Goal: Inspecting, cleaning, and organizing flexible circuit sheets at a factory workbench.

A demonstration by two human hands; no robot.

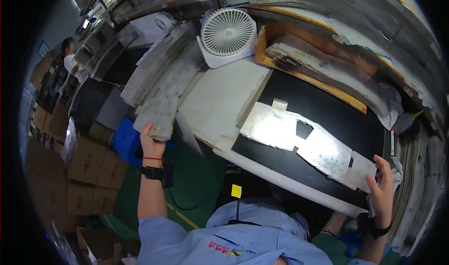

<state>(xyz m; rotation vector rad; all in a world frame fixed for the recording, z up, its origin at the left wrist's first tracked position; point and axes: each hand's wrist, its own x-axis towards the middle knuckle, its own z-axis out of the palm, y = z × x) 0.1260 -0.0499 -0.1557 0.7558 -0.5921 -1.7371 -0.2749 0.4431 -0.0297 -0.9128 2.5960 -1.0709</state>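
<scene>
Green floor [191, 176] and brown cardboard boxes [89, 162] lie at the left of the workbench, and farther back a co-worker in white [72, 63] can be seen. On the bench, a white fan [229, 33] stands between a long pile of greyish plates [163, 85] and a wooden tray [263, 43], which contains other stacked sheets [322, 61]. Silvery flat panel [322, 150], with an angular cut-out near its middle, rests on the black work surface [322, 96] and reflects the light strongly. Right hand [382, 185] is just beside the right end of this panel, its thumb and fingers being apart; whether they touch it, I cannot tell. Left hand [152, 146] touches the near end of the greyish pile, but I cannot tell if its fingers are clamped on any plate.
</scene>
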